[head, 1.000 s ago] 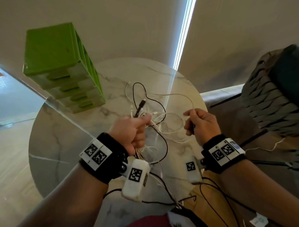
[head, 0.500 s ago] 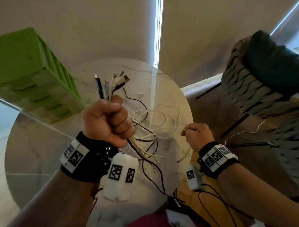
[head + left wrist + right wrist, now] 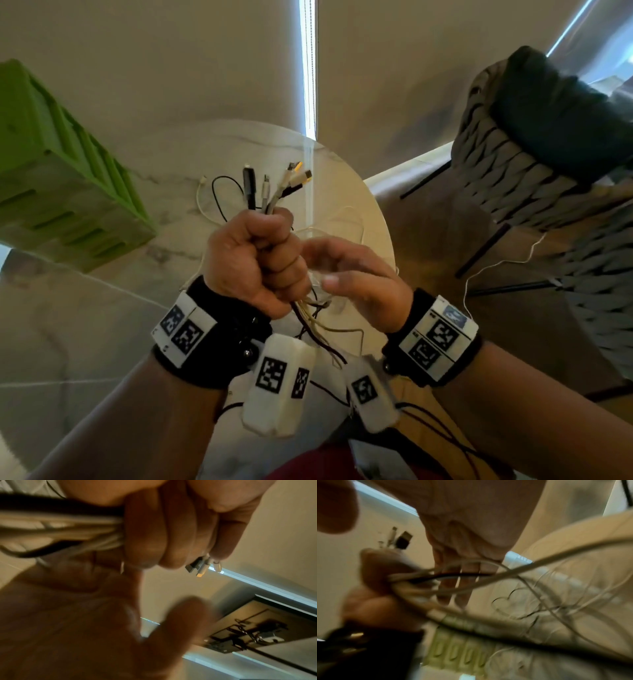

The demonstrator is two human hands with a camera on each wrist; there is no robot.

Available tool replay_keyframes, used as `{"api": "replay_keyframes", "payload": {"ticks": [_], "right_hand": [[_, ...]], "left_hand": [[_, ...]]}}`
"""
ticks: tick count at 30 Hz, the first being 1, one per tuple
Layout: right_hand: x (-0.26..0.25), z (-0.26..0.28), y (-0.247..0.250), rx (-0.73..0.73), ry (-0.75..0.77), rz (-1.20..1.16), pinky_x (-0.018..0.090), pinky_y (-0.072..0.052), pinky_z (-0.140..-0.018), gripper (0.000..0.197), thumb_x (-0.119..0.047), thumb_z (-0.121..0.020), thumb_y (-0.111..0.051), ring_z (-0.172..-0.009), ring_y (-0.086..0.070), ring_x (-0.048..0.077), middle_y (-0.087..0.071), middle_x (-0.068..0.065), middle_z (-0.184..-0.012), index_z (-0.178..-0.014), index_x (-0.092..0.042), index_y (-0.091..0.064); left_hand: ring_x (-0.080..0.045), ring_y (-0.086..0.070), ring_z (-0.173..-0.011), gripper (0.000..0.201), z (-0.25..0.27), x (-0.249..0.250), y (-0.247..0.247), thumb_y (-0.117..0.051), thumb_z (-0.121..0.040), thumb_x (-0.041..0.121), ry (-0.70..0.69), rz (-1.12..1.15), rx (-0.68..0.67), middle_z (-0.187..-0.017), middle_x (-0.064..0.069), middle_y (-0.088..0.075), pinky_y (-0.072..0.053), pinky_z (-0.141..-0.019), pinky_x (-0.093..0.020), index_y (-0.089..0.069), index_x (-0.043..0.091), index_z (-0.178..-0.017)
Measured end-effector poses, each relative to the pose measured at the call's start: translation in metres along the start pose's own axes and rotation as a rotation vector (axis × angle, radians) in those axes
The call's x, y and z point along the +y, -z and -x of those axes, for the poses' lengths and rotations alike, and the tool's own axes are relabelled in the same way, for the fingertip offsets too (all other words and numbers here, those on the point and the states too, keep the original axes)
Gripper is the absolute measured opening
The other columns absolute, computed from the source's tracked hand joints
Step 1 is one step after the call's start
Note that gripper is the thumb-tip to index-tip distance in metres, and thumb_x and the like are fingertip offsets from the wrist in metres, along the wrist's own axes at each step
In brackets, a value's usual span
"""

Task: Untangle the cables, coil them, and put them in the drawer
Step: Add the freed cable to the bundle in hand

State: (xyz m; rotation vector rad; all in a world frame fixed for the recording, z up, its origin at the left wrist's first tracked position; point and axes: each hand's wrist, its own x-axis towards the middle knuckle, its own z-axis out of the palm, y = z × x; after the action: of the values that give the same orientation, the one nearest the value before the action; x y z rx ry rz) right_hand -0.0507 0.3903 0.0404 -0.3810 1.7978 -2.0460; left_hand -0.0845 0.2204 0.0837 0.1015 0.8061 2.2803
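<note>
Several cables (image 3: pixel 274 192) fisted plug-ends-up in my left hand (image 3: pixel 255 263); right hand (image 3: pixel 346 274), fingers loose (holding nothing I can confirm), should draw single strands downward.

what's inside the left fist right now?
The left hand grips a bundle of black and white cables. Their metal-tipped plug ends stick out above the fist, and loose strands trail below. The stretch within the curled fingers is covered, so any tangle there cannot be seen.
</note>
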Motion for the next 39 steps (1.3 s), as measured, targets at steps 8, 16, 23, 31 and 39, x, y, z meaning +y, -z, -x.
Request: {"api": "replay_keyframes", "payload": {"ticks": [8, 16, 23, 31, 39], "right_hand": [[0.005, -0.005, 0.004, -0.311, -0.164, 0.172, 0.033, -0.035, -0.05, 0.025, -0.018, -0.075, -0.077, -0.047, -0.042, 0.021, -0.047, 0.003, -0.053, -0.061, -0.023, -0.058], [0.06, 0.012, 0.011, -0.068, -0.424, 0.694, 0.026, -0.037, -0.051, 0.042, -0.028, -0.083, -0.073, -0.044, -0.038, 0.006, -0.04, -0.007, -0.045, -0.047, -0.022, -0.052], [0.06, 0.013, 0.023, -0.065, -0.442, 0.696, 0.042, -0.055, -0.07, 0.027, -0.038, -0.075, -0.076, -0.061, -0.059, 0.018, -0.061, 0.0, -0.061, -0.064, -0.017, -0.062], [0.065, 0.019, 0.034, -0.111, -0.343, 0.544, 0.031, -0.05, -0.091, 0.03, -0.024, -0.065, -0.082, -0.098, -0.062, 0.008, -0.065, -0.005, -0.105, -0.095, -0.024, -0.076], [0.057, 0.011, 0.058, 0.425, -0.325, 0.428, 0.034, -0.05, -0.064, 0.017, -0.01, -0.077, -0.063, -0.064, -0.057, 0.015, -0.064, 0.001, -0.074, -0.073, -0.027, -0.066]], "left_hand": [[-0.014, -0.012, -0.034, 0.041, 0.01, 0.036, 0.002, -0.06, -0.077, 0.022, 0.029, 0.012, -0.085, -0.044, 0.004, -0.017, -0.015, -0.044, -0.016, -0.024, 0.024, -0.057], [-0.014, -0.001, -0.037, 0.041, 0.011, 0.029, 0.029, -0.053, -0.078, 0.03, 0.119, -0.326, 0.52, -0.043, 0.006, -0.011, -0.005, -0.043, -0.015, -0.013, 0.024, -0.068], [-0.014, 0.0, -0.037, 0.036, 0.005, 0.04, 0.025, -0.047, -0.077, 0.029, 0.014, -0.243, 0.487, -0.043, 0.005, -0.007, -0.006, -0.044, -0.014, -0.016, 0.025, -0.061], [-0.013, -0.009, -0.033, 0.037, 0.007, 0.048, 0.03, -0.054, -0.079, 0.025, 0.014, 0.0, 0.143, -0.043, 0.006, -0.014, -0.012, -0.042, -0.015, -0.023, 0.026, -0.058], [-0.013, -0.011, -0.033, 0.045, 0.008, 0.044, 0.024, -0.064, -0.077, 0.024, 0.037, 0.014, 0.067, -0.044, 0.006, -0.016, -0.017, -0.042, -0.015, -0.023, 0.024, -0.059]]}}
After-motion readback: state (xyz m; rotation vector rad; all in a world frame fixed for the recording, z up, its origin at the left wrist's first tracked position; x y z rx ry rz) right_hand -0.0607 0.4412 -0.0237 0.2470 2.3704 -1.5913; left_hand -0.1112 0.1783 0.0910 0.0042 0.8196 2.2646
